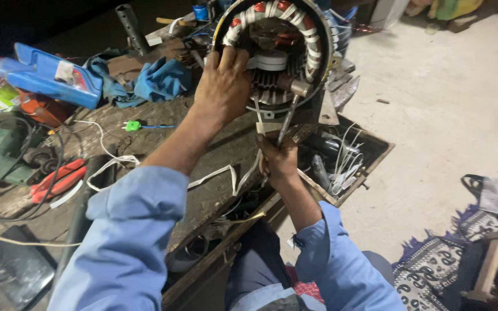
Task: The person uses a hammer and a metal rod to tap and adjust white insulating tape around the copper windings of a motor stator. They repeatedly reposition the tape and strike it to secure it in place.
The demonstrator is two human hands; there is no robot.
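We see L hand [224, 86] spread flat on motor stator [273, 53], upright at bench far edge. R hand [278, 161] below it, gripping hammer [289, 112], handle pointing up toward stator; L nearer.

The top of the motor stator [272, 52] is cut off by the upper edge. The left hand [223, 83] covers the near-left part of its rim and windings. The right hand [278, 161] closes round the handle of a small hammer [295, 98], so the handle's lower end is hidden. Contents of the open drawer [341, 155] right of that hand are too dim to identify. Both forearms leave the frame at the bottom.
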